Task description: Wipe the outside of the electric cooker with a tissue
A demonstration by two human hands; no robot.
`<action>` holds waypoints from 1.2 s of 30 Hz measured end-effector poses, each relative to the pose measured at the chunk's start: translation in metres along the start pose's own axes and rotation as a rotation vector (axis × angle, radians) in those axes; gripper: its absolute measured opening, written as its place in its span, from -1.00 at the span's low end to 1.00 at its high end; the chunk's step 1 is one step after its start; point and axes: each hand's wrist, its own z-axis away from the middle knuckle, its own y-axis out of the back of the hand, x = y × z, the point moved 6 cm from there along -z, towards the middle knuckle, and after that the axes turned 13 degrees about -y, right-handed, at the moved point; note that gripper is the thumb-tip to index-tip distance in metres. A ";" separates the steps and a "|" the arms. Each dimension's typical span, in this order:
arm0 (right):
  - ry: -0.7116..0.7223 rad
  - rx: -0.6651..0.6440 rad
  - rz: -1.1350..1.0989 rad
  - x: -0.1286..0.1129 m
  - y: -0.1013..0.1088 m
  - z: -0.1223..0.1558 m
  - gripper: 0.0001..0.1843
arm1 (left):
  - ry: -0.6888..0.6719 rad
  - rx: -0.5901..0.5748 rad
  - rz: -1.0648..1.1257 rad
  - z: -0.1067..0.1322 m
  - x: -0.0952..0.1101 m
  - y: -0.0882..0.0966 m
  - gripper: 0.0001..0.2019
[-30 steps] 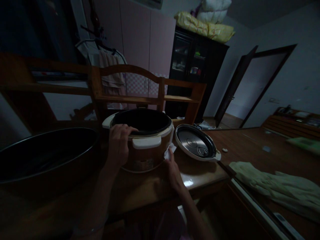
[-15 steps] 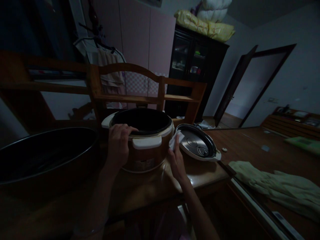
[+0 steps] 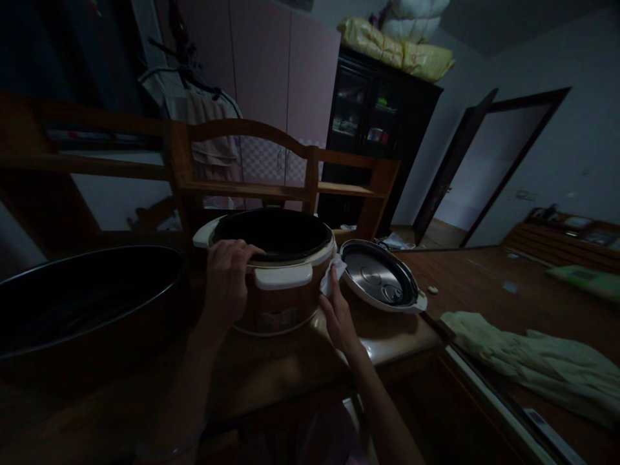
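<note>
An open brown and white rice cooker (image 3: 283, 300) stands on a wooden desk (image 3: 387, 336) in a dim room. My left hand (image 3: 225, 281) curls over its front left rim and grips it. My right hand (image 3: 336, 313) presses a small white cloth (image 3: 330, 276) against the cooker's right side, fingers closed on the cloth. The cooker's lid (image 3: 382, 274) lies upside down just right of the cooker, shiny metal inside up.
A large dark basin (image 3: 82, 303) sits at the left. A wooden shelf frame (image 3: 290, 187) rises behind the cooker. Pale cloth (image 3: 537, 365) lies on the dark surface at the right. A small white object (image 3: 433, 290) rests beside the lid. A black cabinet and doorway stand behind.
My right hand with the white cloth slid up along the cooker's right side, then slightly back left. My left hand kept its grip on the rim.
</note>
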 end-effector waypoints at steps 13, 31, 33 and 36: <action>-0.157 -0.077 -0.015 0.031 -0.011 0.020 -0.21 | 0.007 -0.008 0.000 0.000 0.000 -0.001 -0.49; -0.511 -0.080 -0.436 0.064 -0.015 0.026 -0.15 | -0.040 -0.014 -0.034 -0.001 0.002 0.000 -0.53; -0.518 -0.074 -0.441 0.062 -0.018 0.029 -0.14 | -0.042 -0.017 -0.033 0.000 0.001 0.000 -0.53; -0.518 -0.055 -0.429 0.058 -0.023 0.037 -0.09 | -0.054 -0.005 -0.024 0.000 0.001 0.000 -0.52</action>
